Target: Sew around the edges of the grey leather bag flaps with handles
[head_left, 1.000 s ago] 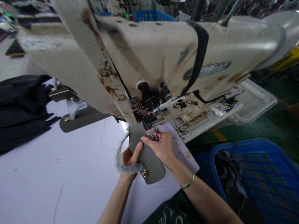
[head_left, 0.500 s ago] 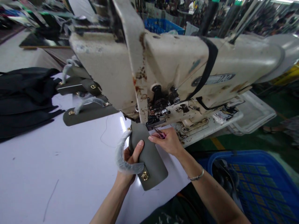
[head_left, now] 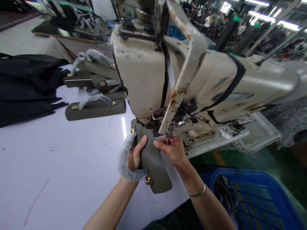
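Two hands on my feed: the left hand (head_left: 135, 158) clamps an olive leather flap (head_left: 153, 166), the right hand (head_left: 174, 151) pinches pink-handled snips (head_left: 169, 139); nearby, a blue plastic crate (head_left: 242, 171) holds dark pieces (head_left: 223, 195).

Bag flap (head_left: 153, 174) olive-grey, fittings (head_left: 148, 182) gold; snips (head_left: 169, 140) pink; sewing machine (head_left: 141, 76) cream, rust-stained; crate (head_left: 280, 191) blue; tabletop (head_left: 59, 179) white.

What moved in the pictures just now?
The right hand tipped the little pink scissors from leaning to pointing straight up, beside the sewing machine. Nothing was let go. The left hand still holds the grey bag flap.
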Available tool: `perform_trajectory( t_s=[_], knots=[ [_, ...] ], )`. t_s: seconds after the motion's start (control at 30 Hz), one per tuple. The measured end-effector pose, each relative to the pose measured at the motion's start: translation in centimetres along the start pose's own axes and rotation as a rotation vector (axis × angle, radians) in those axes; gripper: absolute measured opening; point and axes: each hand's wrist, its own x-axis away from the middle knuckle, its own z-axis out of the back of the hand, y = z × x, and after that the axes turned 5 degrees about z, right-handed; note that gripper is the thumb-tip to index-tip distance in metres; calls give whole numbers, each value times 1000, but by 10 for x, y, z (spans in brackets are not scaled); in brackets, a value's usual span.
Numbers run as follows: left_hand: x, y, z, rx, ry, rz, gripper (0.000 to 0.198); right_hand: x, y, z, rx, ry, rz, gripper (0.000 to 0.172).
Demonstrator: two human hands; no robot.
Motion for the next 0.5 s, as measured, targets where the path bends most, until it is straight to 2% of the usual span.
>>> perform_trajectory(
  t_s=[0.1, 0.27, 0.4, 0.5],
  knots=[
    [1, 8, -9, 2, 48, -43, 26, -8, 1, -3, -26, 17, -22, 19],
    [-5, 16, -15, 25, 55, -53, 30, -19, -1, -8, -11, 33, -4, 25],
    [-21, 12, -13, 16, 67, -133, 33, -22, -4, -13, 56, 72, 25, 27],
    [-36, 7, -9, 0, 39, -226, 42, -21, -5, -17, 184, 153, 49, 31]
  ],
)
